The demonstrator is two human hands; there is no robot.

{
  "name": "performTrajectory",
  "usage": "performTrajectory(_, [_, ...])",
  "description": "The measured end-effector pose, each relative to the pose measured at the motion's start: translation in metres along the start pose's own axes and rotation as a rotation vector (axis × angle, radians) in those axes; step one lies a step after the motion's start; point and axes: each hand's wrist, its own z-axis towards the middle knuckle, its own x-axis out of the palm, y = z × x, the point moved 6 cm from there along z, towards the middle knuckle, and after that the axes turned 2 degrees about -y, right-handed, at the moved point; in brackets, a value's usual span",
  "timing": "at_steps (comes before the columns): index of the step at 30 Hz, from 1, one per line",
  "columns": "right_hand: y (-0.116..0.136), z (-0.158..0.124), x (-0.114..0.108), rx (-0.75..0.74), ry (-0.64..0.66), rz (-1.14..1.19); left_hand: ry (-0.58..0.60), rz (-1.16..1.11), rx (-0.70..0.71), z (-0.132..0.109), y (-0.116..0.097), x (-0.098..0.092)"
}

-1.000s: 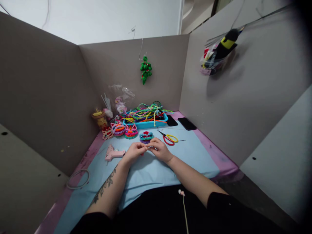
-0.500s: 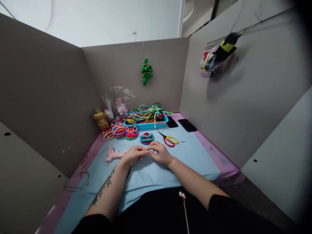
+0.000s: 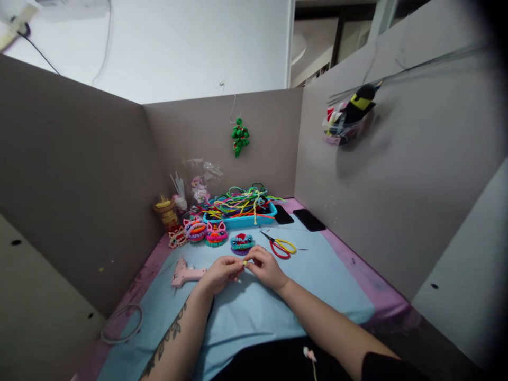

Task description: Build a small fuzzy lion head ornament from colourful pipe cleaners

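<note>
My left hand (image 3: pixel 224 273) and my right hand (image 3: pixel 266 269) meet over the middle of the blue cloth (image 3: pixel 238 312). Between their pinched fingertips is a tiny yellow piece (image 3: pixel 245 263), too small to make out in detail. Just beyond the fingers lies a teal and purple fuzzy figure (image 3: pixel 242 242) with a red top. Left of my left hand rests a pink glue gun (image 3: pixel 186 273), its end close to my wrist. Scissors with red and yellow handles (image 3: pixel 281 247) lie open beyond my right hand.
A blue tray (image 3: pixel 238 221) of colourful fuzzy stems stands at the back, with two dark phones (image 3: pixel 308 220) to its right. Several fuzzy animal faces (image 3: pixel 216 234) and a tan cup (image 3: pixel 166 216) are at the back left. A coiled cable (image 3: pixel 122 324) lies near left.
The view has tilted up, so the table and hands appear lower. A small yellow piece now shows between the fingertips, which stay together.
</note>
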Motion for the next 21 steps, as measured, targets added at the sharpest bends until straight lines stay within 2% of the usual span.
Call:
performTrajectory(5, [-0.001, 0.0, 0.003, -0.001, -0.003, -0.009, -0.113, 0.132, 0.126, 0.002, -0.007, -0.002])
performTrajectory(12, [-0.003, 0.0, 0.0, 0.07, -0.053, -0.086, -0.277, 0.251, 0.199, 0.004, -0.011, -0.01])
performTrajectory(21, [-0.003, 0.0, 0.0, 0.006, -0.074, -0.174, -0.293, 0.329, 0.22, 0.007, -0.008, -0.008])
